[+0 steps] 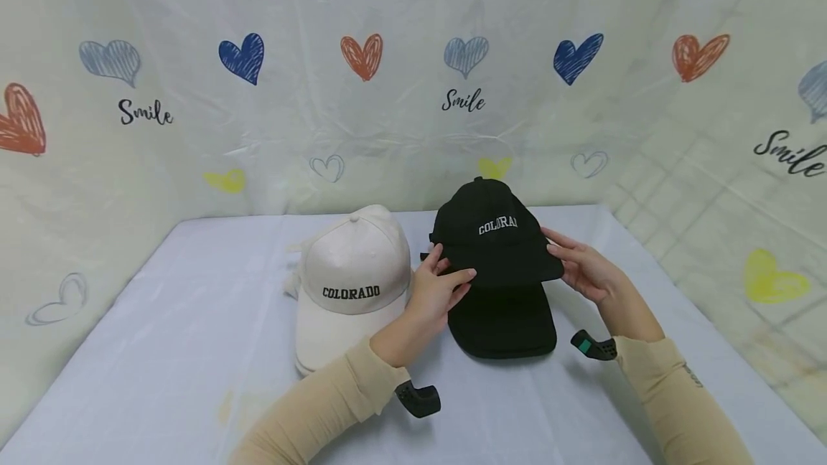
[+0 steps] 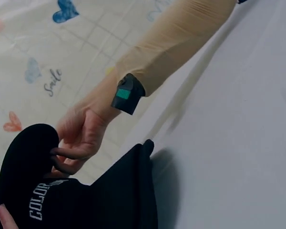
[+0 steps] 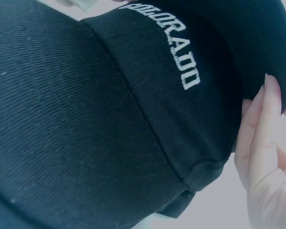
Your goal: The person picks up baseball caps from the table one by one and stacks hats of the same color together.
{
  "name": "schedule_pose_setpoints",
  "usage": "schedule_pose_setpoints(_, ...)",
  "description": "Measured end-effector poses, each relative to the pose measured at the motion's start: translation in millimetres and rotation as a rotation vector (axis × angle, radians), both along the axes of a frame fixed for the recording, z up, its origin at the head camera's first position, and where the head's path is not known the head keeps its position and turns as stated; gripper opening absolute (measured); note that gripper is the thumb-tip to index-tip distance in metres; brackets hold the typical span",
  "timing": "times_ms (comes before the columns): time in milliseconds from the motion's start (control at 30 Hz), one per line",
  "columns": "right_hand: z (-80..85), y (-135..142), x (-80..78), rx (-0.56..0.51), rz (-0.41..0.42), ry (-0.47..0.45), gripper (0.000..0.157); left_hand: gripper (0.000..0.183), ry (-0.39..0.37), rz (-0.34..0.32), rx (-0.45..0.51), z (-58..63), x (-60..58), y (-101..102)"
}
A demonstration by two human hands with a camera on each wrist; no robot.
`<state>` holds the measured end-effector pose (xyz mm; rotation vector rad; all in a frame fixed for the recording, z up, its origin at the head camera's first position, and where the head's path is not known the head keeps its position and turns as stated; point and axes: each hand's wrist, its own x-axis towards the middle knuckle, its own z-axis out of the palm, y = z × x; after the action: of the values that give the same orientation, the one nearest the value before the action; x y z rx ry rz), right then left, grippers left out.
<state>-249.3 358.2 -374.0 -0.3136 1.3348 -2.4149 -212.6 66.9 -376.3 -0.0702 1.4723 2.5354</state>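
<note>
Both hands hold a black baseball cap [image 1: 484, 207] with white lettering, tilted above a second black cap [image 1: 504, 325]. My left hand [image 1: 438, 289] grips the upper cap's left side, thumb along the brim. On the opposite side, my right hand [image 1: 584, 264] pinches the brim edge. In the right wrist view, fingers [image 3: 264, 129] lie against the underside of the raised brim [image 3: 262, 43], and the lower cap [image 3: 148, 90] shows its COLORADO lettering. The left wrist view shows the raised brim [image 2: 28, 157] upright beside the right hand [image 2: 81, 136].
A cream cap [image 1: 355, 257] with black COLORADO lettering sits just left of the left hand; its brim edge looks doubled. A white cloth [image 1: 161, 350] covers the table. Behind stands a curtain [image 1: 413, 6] printed with hearts. Black devices [image 1: 418, 400] are worn at both wrists.
</note>
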Motion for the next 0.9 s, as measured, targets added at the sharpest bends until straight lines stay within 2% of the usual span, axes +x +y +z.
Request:
schedule_pose_setpoints(167,-3.5,1,2.6,0.005,0.025,0.026,0.048,0.086,0.005,-0.014,-0.014,-2.0,1.2,-2)
schedule_pose_setpoints(600,-10.4,1,9.0,0.033,0.028,0.012,0.047,0.087,0.020,-0.025,-0.070,-8.7,4.4,-3)
schedule_pose_setpoints(900,-15.5,5,13.9,0.102,-0.004,-0.013,0.046,0.087,0.018,-0.038,-0.121,-10.9,9.0,-4)
